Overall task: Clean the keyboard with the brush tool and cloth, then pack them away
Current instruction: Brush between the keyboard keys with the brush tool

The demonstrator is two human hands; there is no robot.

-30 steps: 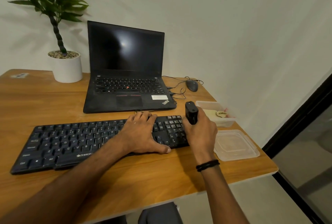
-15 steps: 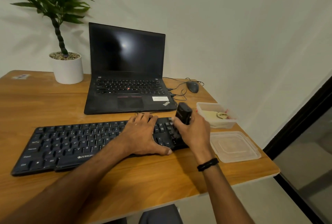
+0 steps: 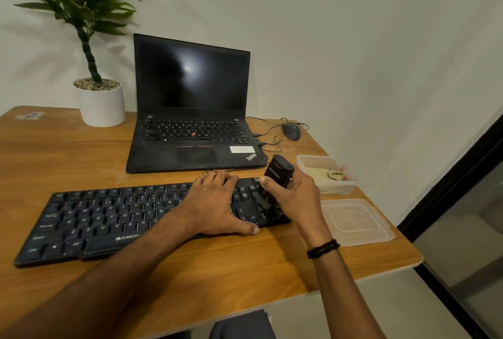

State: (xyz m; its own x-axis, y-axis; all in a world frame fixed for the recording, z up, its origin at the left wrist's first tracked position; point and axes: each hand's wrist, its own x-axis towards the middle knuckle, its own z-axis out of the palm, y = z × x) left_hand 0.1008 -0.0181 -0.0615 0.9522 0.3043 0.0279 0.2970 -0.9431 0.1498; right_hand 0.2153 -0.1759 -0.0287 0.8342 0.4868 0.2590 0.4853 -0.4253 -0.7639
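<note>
Wooden surface (image 3: 217, 273) bearing a black keyboard (image 3: 109, 219). Left hand (image 3: 215, 205) rests flat on the keys; at its 3 o'clock, right hand (image 3: 302, 198) grips the brush tool (image 3: 277, 175) at the keyboard's right end.

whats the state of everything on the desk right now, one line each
laptop: open, screen dark
keyboard: flat on desk, left hand resting on it
brush tool: tilted, lower end on keyboard's right keys, held by right hand
container: open, cloth inside
lid: off, flat beside container
</note>
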